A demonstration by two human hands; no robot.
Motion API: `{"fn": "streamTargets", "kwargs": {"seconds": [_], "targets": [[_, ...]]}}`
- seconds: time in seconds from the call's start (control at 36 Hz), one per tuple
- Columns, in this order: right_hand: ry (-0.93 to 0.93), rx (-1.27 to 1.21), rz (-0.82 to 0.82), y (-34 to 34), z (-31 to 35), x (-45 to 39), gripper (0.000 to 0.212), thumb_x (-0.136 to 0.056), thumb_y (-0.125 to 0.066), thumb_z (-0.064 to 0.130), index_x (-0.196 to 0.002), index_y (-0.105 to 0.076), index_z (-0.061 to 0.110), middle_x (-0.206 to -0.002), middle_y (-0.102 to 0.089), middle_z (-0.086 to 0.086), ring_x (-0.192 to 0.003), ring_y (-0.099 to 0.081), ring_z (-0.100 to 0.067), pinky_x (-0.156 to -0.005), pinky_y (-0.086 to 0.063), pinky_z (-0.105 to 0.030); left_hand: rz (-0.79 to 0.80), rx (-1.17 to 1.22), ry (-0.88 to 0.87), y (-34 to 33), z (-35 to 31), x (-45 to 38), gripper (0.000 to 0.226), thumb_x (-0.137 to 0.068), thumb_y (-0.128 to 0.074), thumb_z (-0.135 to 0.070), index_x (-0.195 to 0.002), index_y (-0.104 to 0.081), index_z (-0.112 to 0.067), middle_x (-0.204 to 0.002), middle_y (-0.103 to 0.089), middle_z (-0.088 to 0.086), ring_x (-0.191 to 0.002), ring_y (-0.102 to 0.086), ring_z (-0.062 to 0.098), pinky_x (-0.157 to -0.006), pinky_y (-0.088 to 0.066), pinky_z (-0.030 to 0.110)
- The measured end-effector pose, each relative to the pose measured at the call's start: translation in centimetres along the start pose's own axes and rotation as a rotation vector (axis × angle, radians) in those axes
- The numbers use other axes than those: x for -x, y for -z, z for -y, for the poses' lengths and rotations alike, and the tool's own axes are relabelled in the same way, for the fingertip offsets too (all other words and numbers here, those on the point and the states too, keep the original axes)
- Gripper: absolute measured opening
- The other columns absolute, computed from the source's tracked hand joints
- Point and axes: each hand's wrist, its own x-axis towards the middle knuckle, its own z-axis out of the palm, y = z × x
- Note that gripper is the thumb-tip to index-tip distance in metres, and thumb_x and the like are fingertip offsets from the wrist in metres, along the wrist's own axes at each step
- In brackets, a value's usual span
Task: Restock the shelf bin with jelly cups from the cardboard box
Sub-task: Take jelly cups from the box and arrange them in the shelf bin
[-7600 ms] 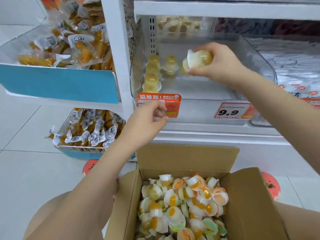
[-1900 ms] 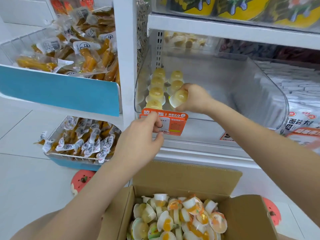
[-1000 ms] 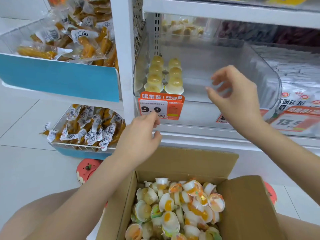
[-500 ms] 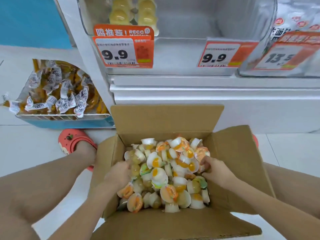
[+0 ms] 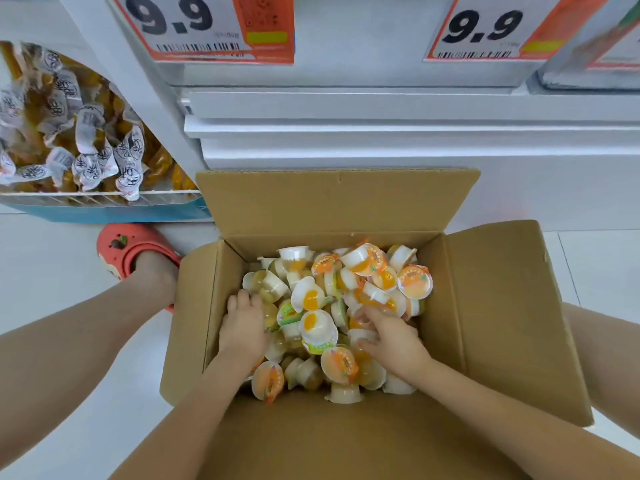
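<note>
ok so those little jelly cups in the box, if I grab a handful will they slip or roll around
Probably yes. The jelly cups look like smooth glossy plastic, so a handful may slip. They lie heaped at all angles in the cardboard box, so loose ones likely tumble. Each is much smaller than the right hand, so likely light.

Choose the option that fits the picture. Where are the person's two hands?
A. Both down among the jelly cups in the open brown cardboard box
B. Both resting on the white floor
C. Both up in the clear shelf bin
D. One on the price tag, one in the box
A: the left hand and the right hand both lie among the small orange-and-white plastic jelly cups inside the open brown cardboard box.
</note>
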Motion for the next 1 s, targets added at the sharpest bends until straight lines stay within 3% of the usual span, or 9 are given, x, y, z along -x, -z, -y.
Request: {"fn": "streamTargets", "kwargs": {"seconds": [0.11,0.25,0.42,0.53,0.58,0.64,0.75,0.86,1.0], "targets": [[0.137,-0.039,-0.025,-1.1,2.6,-0.8,0.036,-0.087,-0.064,0.024,-0.120,-0.049,0.025,-0.115,-0.050,0.007,-0.098,-0.055,-0.015,-0.081,-0.050,-0.033,-0.039,0.024,-0.008,-0.3,-0.2,-0.5,0.054,-0.085,-0.065,-0.035,-0.129,-0.042,-0.013,-0.134,-0.036,0.005,-0.123,-0.029,0.023,-0.100,-0.036,0.029],[0.261,0.036,-0.048,-2.3,5.2,-1.9,0.040,-0.090,-0.060,0.028,-0.127,-0.047,0.025,-0.132,-0.046,0.007,-0.118,-0.044,-0.013,-0.075,-0.036,-0.024,-0.062,0.062,-0.086,-0.5,0.7,-0.1,0.049,-0.085,-0.062,-0.035,-0.127,-0.047,-0.015,-0.135,-0.041,0.001,-0.124,-0.029,0.022,-0.104,-0.033,0.029],[0.028,0.023,-0.117,-3.4,4.7,-2.3,0.051,-0.074,-0.073,0.043,-0.103,-0.038,0.019,-0.107,-0.046,0.003,-0.101,-0.049,-0.019,-0.065,-0.037,-0.030,-0.200,0.432,-0.042,1.6,0.5,2.1,0.031,-0.076,-0.069,-0.030,-0.101,-0.061,-0.013,-0.101,-0.056,0.001,-0.100,-0.050,0.019,-0.080,-0.041,0.027],[-0.005,0.167,-0.022,-5.0,4.0,-1.9,0.075,-0.073,-0.075,0.042,-0.130,-0.034,0.014,-0.134,-0.040,-0.003,-0.124,-0.040,-0.023,-0.097,-0.037,-0.030,-0.084,0.767,0.163,3.0,-0.1,3.0,0.018,-0.079,-0.070,-0.033,-0.076,-0.054,-0.025,-0.078,-0.058,-0.004,-0.071,-0.054,0.010,-0.055,-0.035,0.021],[-0.038,0.186,-0.023,-6.0,4.3,-1.8,0.086,-0.076,-0.073,0.042,-0.140,-0.024,0.011,-0.142,-0.033,-0.005,-0.131,-0.033,-0.025,-0.107,-0.033,-0.031,0.026,0.940,0.330,3.3,-0.1,3.3,0.024,-0.077,-0.068,-0.042,-0.078,-0.058,-0.020,-0.081,-0.062,0.001,-0.077,-0.058,0.017,-0.061,-0.044,0.024],[-0.073,0.214,-0.064,-6.8,4.9,-1.8,0.089,-0.078,-0.071,0.044,-0.143,-0.019,0.010,-0.144,-0.031,-0.006,-0.131,-0.032,-0.027,-0.108,-0.033,-0.032,0.174,1.269,0.487,3.4,0.1,3.4,0.036,-0.074,-0.068,-0.041,-0.093,-0.063,-0.011,-0.097,-0.067,0.010,-0.092,-0.064,0.023,-0.081,-0.053,0.033],[-0.104,0.175,-0.179,-7.7,5.1,-1.9,0.067,-0.083,-0.066,0.041,-0.135,-0.034,0.014,-0.137,-0.041,-0.003,-0.124,-0.040,-0.023,-0.102,-0.037,-0.030,0.343,1.673,0.592,4.4,-0.1,4.0,0.030,-0.087,-0.060,-0.022,-0.112,-0.058,-0.007,-0.110,-0.065,0.019,-0.091,-0.066,0.026,-0.071,-0.055,0.032],[-0.088,-0.086,-0.187,-6.7,4.7,-1.3,0.057,-0.076,-0.074,0.035,-0.122,-0.047,0.016,-0.122,-0.047,-0.002,-0.114,-0.046,-0.020,-0.088,-0.042,-0.027,0.354,1.744,0.594,5.4,-0.5,4.3,0.029,-0.089,-0.053,-0.024,-0.113,-0.058,-0.008,-0.111,-0.065,0.020,-0.086,-0.068,0.027,-0.076,-0.055,0.033],[0.013,-0.262,-0.153,-2.0,5.7,1.1,0.061,-0.071,-0.077,0.017,-0.117,-0.037,0.016,-0.099,-0.053,0.004,-0.091,-0.055,-0.014,-0.061,-0.042,-0.019,0.436,1.801,0.521,8.0,-1.2,4.7,0.026,-0.090,-0.052,-0.023,-0.110,-0.059,-0.008,-0.116,-0.063,0.022,-0.087,-0.067,0.028,-0.084,-0.053,0.036]]}}
